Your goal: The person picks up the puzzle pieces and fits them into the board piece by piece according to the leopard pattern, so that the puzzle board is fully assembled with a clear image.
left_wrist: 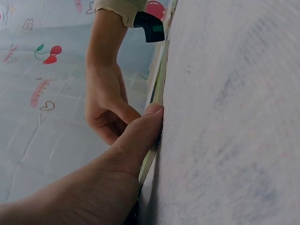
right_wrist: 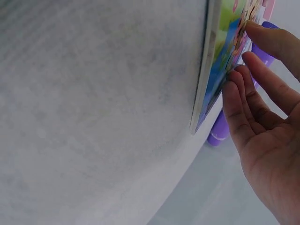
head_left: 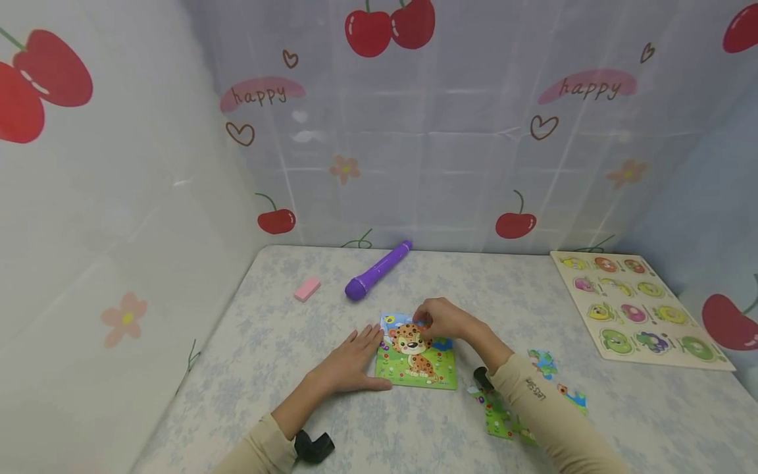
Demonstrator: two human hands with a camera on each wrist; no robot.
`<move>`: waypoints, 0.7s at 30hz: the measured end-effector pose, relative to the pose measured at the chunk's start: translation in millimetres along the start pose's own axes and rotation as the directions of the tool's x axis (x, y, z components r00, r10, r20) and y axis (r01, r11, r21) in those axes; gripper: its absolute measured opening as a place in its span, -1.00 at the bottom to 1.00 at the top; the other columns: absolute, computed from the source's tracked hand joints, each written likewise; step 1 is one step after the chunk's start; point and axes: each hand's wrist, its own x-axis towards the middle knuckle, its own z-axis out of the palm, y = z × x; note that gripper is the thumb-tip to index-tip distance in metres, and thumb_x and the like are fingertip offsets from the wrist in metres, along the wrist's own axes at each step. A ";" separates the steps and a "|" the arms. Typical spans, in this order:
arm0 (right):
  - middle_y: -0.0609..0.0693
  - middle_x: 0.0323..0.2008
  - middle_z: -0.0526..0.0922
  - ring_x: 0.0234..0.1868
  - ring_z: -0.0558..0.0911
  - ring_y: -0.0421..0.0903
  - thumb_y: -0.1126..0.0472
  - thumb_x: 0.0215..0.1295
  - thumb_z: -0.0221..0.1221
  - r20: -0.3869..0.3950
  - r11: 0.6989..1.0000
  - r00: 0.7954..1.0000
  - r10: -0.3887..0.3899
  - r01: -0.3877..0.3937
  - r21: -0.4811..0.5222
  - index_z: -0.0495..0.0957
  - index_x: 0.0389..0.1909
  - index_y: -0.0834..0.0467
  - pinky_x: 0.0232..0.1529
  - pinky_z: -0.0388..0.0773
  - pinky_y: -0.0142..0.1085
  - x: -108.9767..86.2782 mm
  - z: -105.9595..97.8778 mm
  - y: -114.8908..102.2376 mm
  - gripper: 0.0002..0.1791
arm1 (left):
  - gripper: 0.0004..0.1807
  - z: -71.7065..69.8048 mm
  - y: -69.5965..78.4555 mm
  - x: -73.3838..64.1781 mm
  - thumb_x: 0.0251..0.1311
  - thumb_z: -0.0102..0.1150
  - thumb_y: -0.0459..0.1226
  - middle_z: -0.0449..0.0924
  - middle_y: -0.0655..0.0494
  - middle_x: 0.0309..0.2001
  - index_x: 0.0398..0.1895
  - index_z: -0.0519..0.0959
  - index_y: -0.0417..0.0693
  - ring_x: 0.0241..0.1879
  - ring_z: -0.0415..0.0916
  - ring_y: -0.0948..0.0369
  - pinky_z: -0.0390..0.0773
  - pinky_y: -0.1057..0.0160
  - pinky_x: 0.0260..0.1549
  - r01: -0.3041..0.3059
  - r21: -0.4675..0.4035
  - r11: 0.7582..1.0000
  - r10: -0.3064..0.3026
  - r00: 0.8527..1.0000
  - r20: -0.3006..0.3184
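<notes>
A square leopard jigsaw puzzle (head_left: 417, 365) lies on the table, with a green and blue background. My left hand (head_left: 354, 365) rests flat beside it, fingers straight along the left edge and thumb near the lower left corner. In the left wrist view that thumb (left_wrist: 150, 115) touches the puzzle's edge. Over the upper right part, my right hand (head_left: 441, 319) curls its fingertips down and pinches a puzzle piece (right_wrist: 237, 40), mostly hidden by the fingers. Loose puzzle pieces (head_left: 499, 421) lie right of the puzzle, partly under the right sleeve.
Behind the puzzle lie a purple toy microphone (head_left: 379, 270) and a pink block (head_left: 308, 288). A wooden fruit puzzle board (head_left: 642, 313) lies at the far right. More loose pieces (head_left: 543, 362) are beyond the right forearm. Printed curtains (head_left: 414, 184) stand around the table.
</notes>
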 end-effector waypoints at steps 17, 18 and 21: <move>0.01 -0.16 0.66 -0.20 0.59 -0.09 0.18 0.03 0.45 -0.004 0.999 0.999 -0.033 0.033 -0.003 0.63 -0.02 0.19 -0.22 0.59 -0.27 -9.2 -5.3 -0.4 -0.55 | 0.20 -2.7 2.6 -1.9 0.06 0.04 0.43 -0.20 0.00 0.59 0.57 -0.12 -0.09 0.58 -0.23 0.07 -0.07 -0.02 0.53 0.011 -0.018 1.000 -0.011 1.000 0.011; 0.00 -0.16 0.66 -0.20 0.59 -0.09 0.17 0.03 0.45 -0.004 0.999 0.999 -0.035 0.035 -0.002 0.63 -0.02 0.19 -0.22 0.58 -0.28 -9.7 -5.5 -0.2 -0.55 | 0.20 -2.7 2.7 -1.8 0.07 0.03 0.43 -0.20 0.00 0.59 0.57 -0.12 -0.09 0.58 -0.23 0.07 -0.07 -0.01 0.53 0.011 -0.017 1.000 -0.011 1.000 0.011; 0.00 -0.16 0.66 -0.17 0.58 -0.09 0.17 0.04 0.45 -0.009 0.999 0.999 -0.035 0.035 0.008 0.62 -0.01 0.19 -0.19 0.57 -0.28 -13.1 -7.6 0.4 -0.54 | 0.20 -2.7 2.6 -1.1 0.07 0.03 0.44 -0.21 0.00 0.59 0.57 -0.12 -0.09 0.58 -0.23 0.07 -0.08 -0.01 0.53 0.010 -0.014 1.000 -0.009 1.000 0.011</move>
